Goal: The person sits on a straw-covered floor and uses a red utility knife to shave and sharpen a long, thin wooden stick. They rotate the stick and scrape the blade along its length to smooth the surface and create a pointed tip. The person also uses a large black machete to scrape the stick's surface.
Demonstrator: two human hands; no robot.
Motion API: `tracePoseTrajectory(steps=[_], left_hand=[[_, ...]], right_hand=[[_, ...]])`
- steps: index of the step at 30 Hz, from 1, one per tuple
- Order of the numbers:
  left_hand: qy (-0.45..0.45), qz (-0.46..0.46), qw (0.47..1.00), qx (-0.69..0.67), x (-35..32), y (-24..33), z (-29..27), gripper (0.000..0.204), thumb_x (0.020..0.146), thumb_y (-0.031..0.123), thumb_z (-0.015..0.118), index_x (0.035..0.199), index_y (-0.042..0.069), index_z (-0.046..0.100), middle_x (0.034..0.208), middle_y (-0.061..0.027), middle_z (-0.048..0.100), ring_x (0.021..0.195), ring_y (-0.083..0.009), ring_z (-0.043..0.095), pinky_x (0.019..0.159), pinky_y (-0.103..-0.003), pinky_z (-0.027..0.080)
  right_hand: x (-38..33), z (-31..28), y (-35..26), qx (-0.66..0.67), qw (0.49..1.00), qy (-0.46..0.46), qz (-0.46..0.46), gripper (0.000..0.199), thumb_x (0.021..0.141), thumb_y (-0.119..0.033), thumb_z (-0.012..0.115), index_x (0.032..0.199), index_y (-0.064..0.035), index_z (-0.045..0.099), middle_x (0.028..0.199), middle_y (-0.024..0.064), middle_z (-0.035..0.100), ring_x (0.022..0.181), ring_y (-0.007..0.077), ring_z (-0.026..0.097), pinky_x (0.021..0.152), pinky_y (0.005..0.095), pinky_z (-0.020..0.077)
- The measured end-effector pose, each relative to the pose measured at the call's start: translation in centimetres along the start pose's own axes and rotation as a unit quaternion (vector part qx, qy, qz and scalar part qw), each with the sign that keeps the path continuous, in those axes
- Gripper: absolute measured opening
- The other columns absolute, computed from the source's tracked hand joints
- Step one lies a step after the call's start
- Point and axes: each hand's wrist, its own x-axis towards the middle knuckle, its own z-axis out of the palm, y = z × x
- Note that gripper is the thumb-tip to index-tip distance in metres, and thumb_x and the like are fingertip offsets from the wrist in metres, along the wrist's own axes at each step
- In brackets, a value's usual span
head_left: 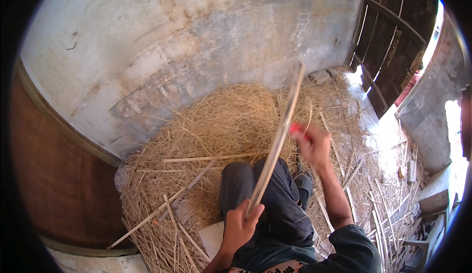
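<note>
Looking down in the head view, held a long, narrow wooden stick (276, 150) in the left grip (242, 225), with fingers and thumb closed around its lower end. Pointed the stick upward and slightly to the right, in front of the knees in dark trousers (237, 184), with the far tip blurred and overlapping the straw near the foot of the wall (196, 37). Raised the right grip (315, 147) just beside the middle of the stick, on its right side, clenched around a small red object (296, 128). Could not tell the exact kind of object because of the blur, nor any contact between it and the stick. Saw a thin, pale, curved strip (310, 113) rising beside the right grip, too faint to tell as held or loose

Wore a dark sleeve (356, 251) on the right arm and a dark shoe (305, 187) to the right of the knees. Saw a broad heap of straw (236, 111) beyond the knees, against the stained wall, with loose sticks (211, 159) lying across it to the left and more scattered on the right. Noticed a brown panel (59, 184) at far left, a dark plank door (393, 32) at upper right, and part of a person in red (408, 91) in the bright gap beside the door
</note>
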Motion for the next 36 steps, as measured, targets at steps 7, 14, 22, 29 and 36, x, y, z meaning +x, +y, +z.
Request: tracePoseTrajectory(steps=[7, 14, 22, 29, 36], left_hand=[[-0.039, -0.081, 0.991, -0.096, -2.3, -3.4, -0.5, 0.032, 0.105, 0.035, 0.07, 0.09, 0.008, 0.063, 0.065, 0.0073, 0.049, 0.058, -0.0011, 0.044, 0.051, -0.023, 0.034], [-0.043, -0.073, 0.984, -0.157, 2.5, -0.4, -1.0, 0.036, 0.105, 0.035, 0.07, 0.084, 0.008, 0.057, 0.07, 0.0079, 0.045, 0.065, -0.0031, 0.042, 0.057, -0.025, 0.035], [0.027, 0.074, 0.991, -0.112, 4.6, 0.4, 0.8, 0.036, 0.099, 0.037, 0.077, 0.091, 0.006, 0.062, 0.074, 0.0085, 0.048, 0.07, -0.0025, 0.042, 0.059, -0.023, 0.035], [0.054, 0.105, 0.992, -0.05, 4.4, 2.1, 1.2, 0.054, 0.096, 0.054, 0.076, 0.099, 0.001, 0.065, 0.074, 0.0029, 0.056, 0.07, -0.0045, 0.047, 0.058, -0.026, 0.04], [0.091, 0.146, 0.984, 0.04, 4.3, 2.3, 0.9, 0.048, 0.102, 0.046, 0.07, 0.097, -0.001, 0.064, 0.066, -0.0078, 0.056, 0.06, -0.0105, 0.05, 0.054, -0.032, 0.042]], right_hand=[[4.6, -3.7, 7.8, -0.033, 0.983, 0.032, 0.179, 0.034, 0.106, -0.033, 0.063, 0.107, -0.0012, 0.074, 0.066, 0.009, 0.059, 0.061, 0.0128, 0.052, 0.058, 0.0327, 0.0423], [-3.1, 0.3, -1.0, 0.074, 0.988, -0.137, 0.007, 0.028, 0.099, -0.032, 0.072, 0.1, -0.0045, 0.071, 0.077, 0.0087, 0.065, 0.063, 0.0204, 0.062, 0.059, 0.0359, 0.0489], [-6.1, 0.6, -5.8, 0.063, 0.971, -0.203, -0.112, 0.028, 0.086, -0.03, 0.083, 0.106, -0.0126, 0.074, 0.076, 0.0029, 0.06, 0.061, 0.0231, 0.066, 0.053, 0.0358, 0.0517], [-6.3, 0.5, -7.1, 0.042, 0.973, -0.183, -0.134, 0.028, 0.084, -0.028, 0.084, 0.106, -0.014, 0.075, 0.075, 0.0003, 0.059, 0.056, 0.0204, 0.064, 0.05, 0.0337, 0.0505], [-5.8, 0.2, -7.4, 0.014, 0.975, -0.171, -0.138, 0.027, 0.082, -0.028, 0.084, 0.104, -0.0158, 0.076, 0.074, -0.0007, 0.06, 0.055, 0.0199, 0.064, 0.049, 0.0338, 0.0501]])
